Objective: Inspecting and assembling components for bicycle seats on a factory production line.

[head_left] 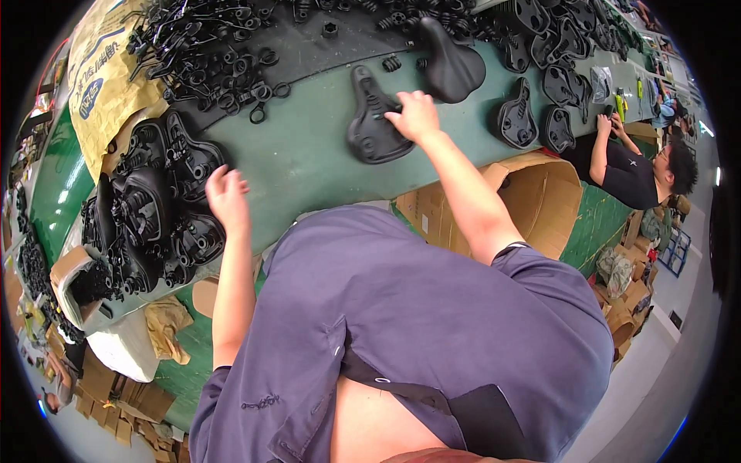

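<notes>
A black bicycle saddle (370, 137) lies underside up on the green tabletop in front of me. My right hand (419, 117) grips its right side, the thumb over the underside; the fingertips are partly hidden. My left hand (228, 197) is beside a pile of black saddles (147, 204) on the left, holding nothing, its slightly bent fingers apart and a little blurred. Just beyond my right hand sits another saddle (454, 65), smooth top up. Small black coil springs (391, 63) lie between the two saddles.
Loose black clamps and metal parts (224, 69) heap up at the far left beside a yellow sack (108, 77). More saddles (517, 116) lie on the right. Under the table edge stands an open cardboard box (540, 197). A co-worker (629, 170) works farther right.
</notes>
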Tool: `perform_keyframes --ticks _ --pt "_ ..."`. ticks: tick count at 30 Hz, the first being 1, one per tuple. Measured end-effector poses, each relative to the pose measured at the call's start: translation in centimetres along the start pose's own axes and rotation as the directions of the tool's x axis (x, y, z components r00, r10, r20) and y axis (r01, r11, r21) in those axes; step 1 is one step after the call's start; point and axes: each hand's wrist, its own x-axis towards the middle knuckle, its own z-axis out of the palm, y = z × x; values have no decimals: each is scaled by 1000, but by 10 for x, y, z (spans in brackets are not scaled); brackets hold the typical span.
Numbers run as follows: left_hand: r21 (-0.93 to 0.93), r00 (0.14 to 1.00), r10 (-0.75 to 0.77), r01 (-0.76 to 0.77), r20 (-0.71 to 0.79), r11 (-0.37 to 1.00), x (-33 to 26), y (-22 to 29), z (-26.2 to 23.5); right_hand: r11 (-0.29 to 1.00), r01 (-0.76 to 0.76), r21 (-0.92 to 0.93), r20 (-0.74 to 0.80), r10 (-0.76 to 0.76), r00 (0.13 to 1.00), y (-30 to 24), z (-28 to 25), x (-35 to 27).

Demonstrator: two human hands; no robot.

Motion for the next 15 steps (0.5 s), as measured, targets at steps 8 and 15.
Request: perform_keyframes --ticks 8,15 --pt "657 825 143 -528 546 538 -2 -18 85 980 -53 193 -53 64 997 -44 13 58" --pt "743 846 -91 -405 526 532 -4 -25 80 956 -289 -56 122 294 948 7 -6 142"
